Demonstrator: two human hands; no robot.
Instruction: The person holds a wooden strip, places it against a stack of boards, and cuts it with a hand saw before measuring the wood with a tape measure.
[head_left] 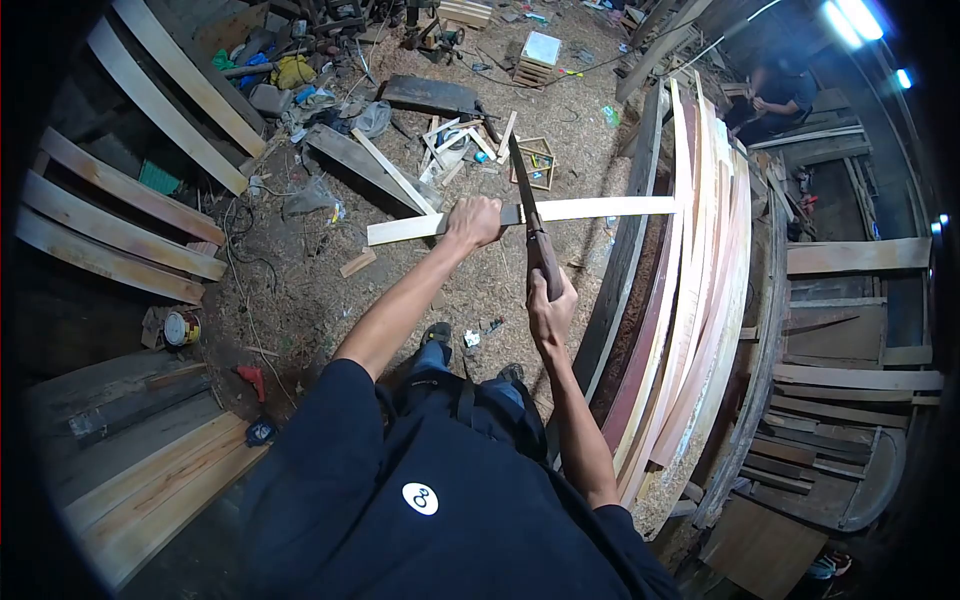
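A floor point(330, 330) strewn with shavings spreads out to the left of the long desk point(622, 250), which carries a bundle of thin strips point(715, 270), some pale, some reddish. Across the floor from the desk stand curved boards point(165, 95), with a paint tin point(181, 329) and a red-and-dark power tool point(255, 400) lower down on that same side. Past the desk's far end another person point(780, 97) sits in the dim, near bright lamps point(853, 18).

The pale wooden strip point(600, 208) is long, narrow and slightly bowed, its surface clean and light. It runs crosswise from the desk – one end reaching the bundle there, the other out over the floor. The handsaw point(544, 250) has a dark blade and a brown handle; it crosses the strip short of the desk.

The left hand point(474, 220) is closed round the strip, on the side of the saw away from the desk. The right hand point(553, 312), nearer the desk, is wrapped round the saw's handle – whether the teeth bite into the wood, I cannot tell.
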